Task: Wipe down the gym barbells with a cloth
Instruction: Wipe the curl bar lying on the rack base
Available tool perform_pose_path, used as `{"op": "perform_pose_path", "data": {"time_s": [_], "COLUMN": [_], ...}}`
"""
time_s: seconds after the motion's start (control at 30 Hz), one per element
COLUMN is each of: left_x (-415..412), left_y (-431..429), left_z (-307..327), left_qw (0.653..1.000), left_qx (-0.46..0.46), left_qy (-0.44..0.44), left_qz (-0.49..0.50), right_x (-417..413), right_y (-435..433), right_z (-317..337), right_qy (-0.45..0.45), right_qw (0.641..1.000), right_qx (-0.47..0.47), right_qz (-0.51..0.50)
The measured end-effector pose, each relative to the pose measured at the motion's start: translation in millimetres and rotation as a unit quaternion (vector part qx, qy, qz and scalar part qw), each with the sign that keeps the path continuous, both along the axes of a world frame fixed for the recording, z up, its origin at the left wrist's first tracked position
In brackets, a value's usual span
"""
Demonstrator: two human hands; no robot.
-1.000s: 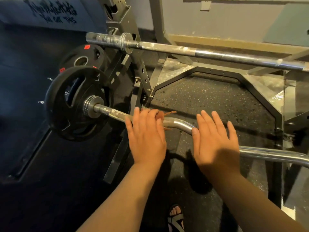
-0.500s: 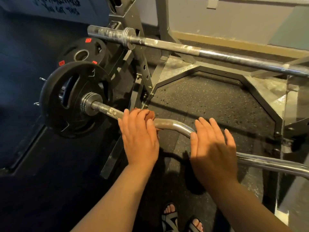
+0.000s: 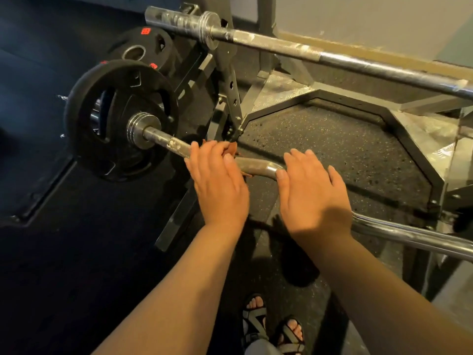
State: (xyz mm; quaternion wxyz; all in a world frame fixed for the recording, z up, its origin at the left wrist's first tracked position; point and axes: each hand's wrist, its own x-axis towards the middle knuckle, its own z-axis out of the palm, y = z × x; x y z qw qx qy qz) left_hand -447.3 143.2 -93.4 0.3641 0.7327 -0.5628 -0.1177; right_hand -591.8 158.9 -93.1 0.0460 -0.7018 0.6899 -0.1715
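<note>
A speckled rubber mat (image 3: pixel 332 139) filled the middle of the frame. A straight barbell (image 3: pixel 332 57) crossed the top, resting on a metal rack (image 3: pixel 231 80). Below it, a bent barbell (image 3: pixel 258 167) ran from centre left to lower right, carrying a black weight plate (image 3: pixel 84 139) at left. The right hand (image 3: pixel 312 193) lay flat on its bend, fingers straight. The left hand (image 3: pixel 220 185), fingers also straight, pressed a reddish cloth (image 3: pixel 231 149) onto the bar near the plate.

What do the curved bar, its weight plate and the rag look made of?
Curved bar: steel, probably chrome-plated, shiny with dull worn patches. Weight plate: matte black, likely rubber-coated. Rag: reddish-brown fabric, apparently, with frayed edges, mostly hidden under the left hand.
</note>
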Motion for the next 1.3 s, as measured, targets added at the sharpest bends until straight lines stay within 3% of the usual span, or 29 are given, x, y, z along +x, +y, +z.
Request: {"op": "perform_pose_path", "data": {"time_s": [0.1,0.3,0.37,0.53,0.63,0.8,1.0,1.17,1.3], "left_x": [-28,-9,8,-19,-34,10,-4,-33,-2], "left_y": [4,18,13,2,11,8,6,19,25], "left_z": [3,5,3,0,-2,-1,2,-5,-10], "left_qw": [1.0,0.985,0.989,0.999,0.993,0.972,1.0,0.986,0.983], "left_qx": [0.008,0.01,0.017,0.019,0.014,-0.005,0.019,-0.004,-0.002], "left_qy": [0.006,-0.075,-0.082,-0.001,-0.061,-0.154,0.007,-0.087,-0.116], "left_qz": [-0.007,-0.153,-0.122,-0.037,-0.097,-0.176,-0.02,-0.142,-0.14], "right_x": [0,-2,-1,2,3,2,2,1,2], "right_y": [0,3,3,3,2,1,1,1,2], "right_z": [6,14,15,13,12,7,5,7,11], "right_qy": [-0.002,0.003,0.002,-0.009,-0.006,-0.002,0.003,0.002,0.011], "right_qw": [0.999,0.996,0.996,0.998,0.998,0.999,0.999,0.999,0.999], "right_qx": [0.037,0.082,0.079,0.066,0.058,0.044,0.03,0.036,0.036], "right_qz": [0.004,0.028,0.029,0.019,0.019,0.027,0.022,0.032,0.035]}}
